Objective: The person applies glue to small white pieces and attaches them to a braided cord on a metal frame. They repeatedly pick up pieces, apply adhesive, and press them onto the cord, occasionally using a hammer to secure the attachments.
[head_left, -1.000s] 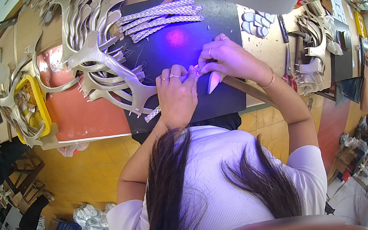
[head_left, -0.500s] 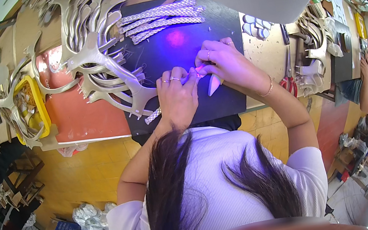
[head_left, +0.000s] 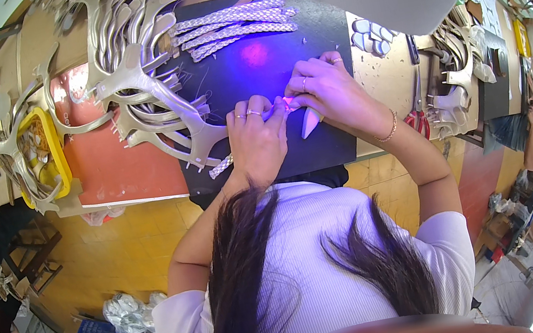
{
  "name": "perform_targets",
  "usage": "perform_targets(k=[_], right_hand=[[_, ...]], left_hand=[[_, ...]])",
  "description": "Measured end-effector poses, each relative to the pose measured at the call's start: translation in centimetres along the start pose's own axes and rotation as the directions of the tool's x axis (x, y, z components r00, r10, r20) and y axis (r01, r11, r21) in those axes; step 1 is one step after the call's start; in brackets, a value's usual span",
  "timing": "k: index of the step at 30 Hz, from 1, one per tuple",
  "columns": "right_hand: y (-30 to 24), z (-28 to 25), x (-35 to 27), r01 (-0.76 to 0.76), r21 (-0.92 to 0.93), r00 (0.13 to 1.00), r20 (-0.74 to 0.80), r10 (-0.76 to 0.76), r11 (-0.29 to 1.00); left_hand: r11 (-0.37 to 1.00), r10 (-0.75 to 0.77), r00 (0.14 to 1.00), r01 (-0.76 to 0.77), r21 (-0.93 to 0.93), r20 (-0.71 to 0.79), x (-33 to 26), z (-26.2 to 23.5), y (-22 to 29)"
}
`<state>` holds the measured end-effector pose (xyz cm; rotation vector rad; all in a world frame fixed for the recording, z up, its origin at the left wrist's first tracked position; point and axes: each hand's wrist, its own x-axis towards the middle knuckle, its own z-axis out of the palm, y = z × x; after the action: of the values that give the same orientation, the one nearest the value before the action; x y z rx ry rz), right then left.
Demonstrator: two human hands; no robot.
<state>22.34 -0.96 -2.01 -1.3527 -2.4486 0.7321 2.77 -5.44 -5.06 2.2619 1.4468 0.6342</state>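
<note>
Black rectangular mat (head_left: 321, 151) below: we find the left hand (head_left: 258, 141) and right hand (head_left: 324, 88), both curled, pinching a small pink-lit piece (head_left: 288, 103); a silvery braided strap (head_left: 221, 167) emerges at eight o'clock, seemingly unfinished; similar loose straps (head_left: 234, 24) lie at twelve, completion unclear to us

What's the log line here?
left hand: holding braided strip; right hand: near left, pale pointed piece showing below; black mat: more braided strips

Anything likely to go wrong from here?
One braided strap juts from under the left hand near the silver pieces; it might snag. The right hand nearly meets the left, so a slipping grip could go unseen. Long hair hangs by the left forearm; it might interfere.
</note>
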Motion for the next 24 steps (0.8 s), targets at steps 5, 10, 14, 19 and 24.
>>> perform_targets(k=[5,10,14,19,24], right_hand=[[-0.6,-0.3,-0.4,0.116,-0.225,0.993,0.013,-0.116,0.967],[-2.9,0.3,-1.2,0.229,-0.484,0.971,0.048,-0.235,0.845],[-4.1,0.4,-1.1,0.216,-0.552,0.975,0.083,-0.205,0.805],[-1.6,-2.8,-2.4,0.017,-0.262,0.985,-0.161,-0.061,0.965],[-2.6,-0.6,-7.7,-0.334,-0.066,0.941,-0.077,0.329,0.940]], left_hand=[[1.000,0.017,1.000,-0.017,-0.001,0.016,-0.1,0.1,-0.1],[0.999,0.036,0.999,-0.036,0.004,-0.002,-0.1,0.1,-0.3],[0.999,0.038,0.999,-0.038,0.000,-0.021,-0.1,0.0,-0.2],[0.999,0.038,0.998,-0.038,0.005,-0.055,0.0,0.2,-0.2],[0.999,0.037,0.998,-0.036,0.012,-0.053,-0.1,0.3,-0.1]])
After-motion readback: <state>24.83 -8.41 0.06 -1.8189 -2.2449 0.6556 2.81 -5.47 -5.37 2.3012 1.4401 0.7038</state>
